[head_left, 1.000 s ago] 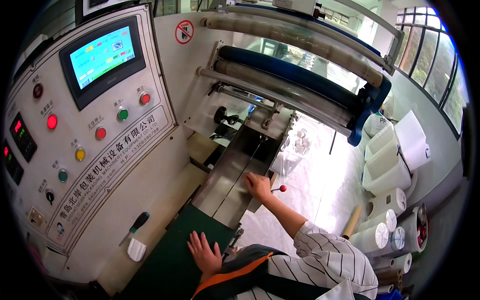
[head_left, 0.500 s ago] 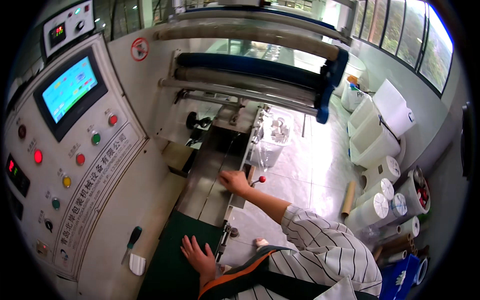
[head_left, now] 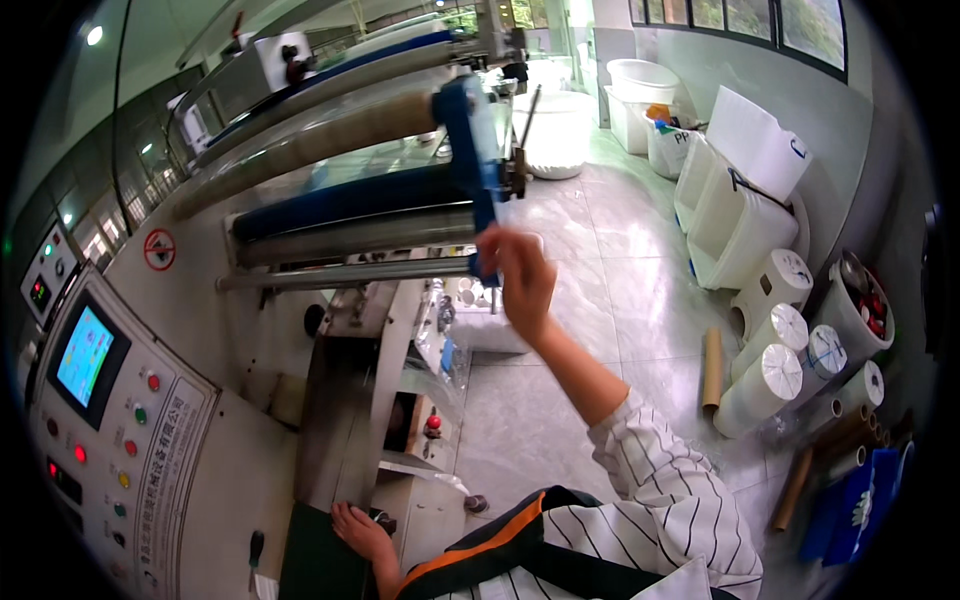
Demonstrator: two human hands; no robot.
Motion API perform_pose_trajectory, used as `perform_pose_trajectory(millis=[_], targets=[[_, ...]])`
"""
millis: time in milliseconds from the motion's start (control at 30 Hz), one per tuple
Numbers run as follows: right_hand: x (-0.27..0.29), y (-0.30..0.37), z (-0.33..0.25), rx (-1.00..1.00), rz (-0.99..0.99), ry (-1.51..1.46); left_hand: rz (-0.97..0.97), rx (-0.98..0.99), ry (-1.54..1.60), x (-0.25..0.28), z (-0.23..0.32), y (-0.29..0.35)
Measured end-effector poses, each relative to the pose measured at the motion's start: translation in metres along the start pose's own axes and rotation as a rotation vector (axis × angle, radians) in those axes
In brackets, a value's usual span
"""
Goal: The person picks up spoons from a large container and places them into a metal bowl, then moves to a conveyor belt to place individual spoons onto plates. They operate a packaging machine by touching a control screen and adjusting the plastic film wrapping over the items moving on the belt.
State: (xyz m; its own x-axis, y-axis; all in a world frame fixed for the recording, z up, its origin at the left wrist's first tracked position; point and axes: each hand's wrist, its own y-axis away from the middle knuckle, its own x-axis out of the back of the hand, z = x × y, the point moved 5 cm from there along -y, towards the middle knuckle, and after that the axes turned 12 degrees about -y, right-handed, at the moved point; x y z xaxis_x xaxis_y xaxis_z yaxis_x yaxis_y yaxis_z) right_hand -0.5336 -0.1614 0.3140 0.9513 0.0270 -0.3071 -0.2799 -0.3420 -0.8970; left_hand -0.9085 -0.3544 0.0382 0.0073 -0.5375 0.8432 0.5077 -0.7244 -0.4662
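My right hand point(head_left: 522, 280) is raised with bent fingers at the lower end of a blue end bracket point(head_left: 468, 150), which carries the machine's rollers. It is blurred, and I cannot tell whether the fingers grip the bracket or only overlap it in view. Below the bracket's upper arm runs a dark blue roller point(head_left: 350, 200) with a metal bar point(head_left: 350, 274) under it. My left hand point(head_left: 362, 532) lies with its fingers stretched out where the green conveyor belt point(head_left: 318, 560) meets the metal bed point(head_left: 338, 440).
A control panel point(head_left: 150, 420) with a lit screen point(head_left: 86, 352) stands at the left. A red-knobbed lever point(head_left: 433, 423) sits beside the bed. White film rolls point(head_left: 760, 390), cardboard tubes point(head_left: 712, 370) and foam boxes point(head_left: 735, 225) line the right wall. A screwdriver point(head_left: 256, 548) lies at lower left.
My right hand has left the metal bed and risen forward to the blue bracket. The left hand has stayed flat, now at the belt's far edge. The view has shifted right and up.
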Motion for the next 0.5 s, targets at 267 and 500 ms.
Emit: perform_pose_trajectory(millis=[267,500], targets=[[0.171,-0.132,0.161,-0.143,0.309,0.466,0.184,0.056,-0.135,-0.001,0.013,0.000],[0.144,-0.190,0.196,-0.385,0.156,0.130,0.144,0.131,-0.171,0.006,0.008,0.004]])
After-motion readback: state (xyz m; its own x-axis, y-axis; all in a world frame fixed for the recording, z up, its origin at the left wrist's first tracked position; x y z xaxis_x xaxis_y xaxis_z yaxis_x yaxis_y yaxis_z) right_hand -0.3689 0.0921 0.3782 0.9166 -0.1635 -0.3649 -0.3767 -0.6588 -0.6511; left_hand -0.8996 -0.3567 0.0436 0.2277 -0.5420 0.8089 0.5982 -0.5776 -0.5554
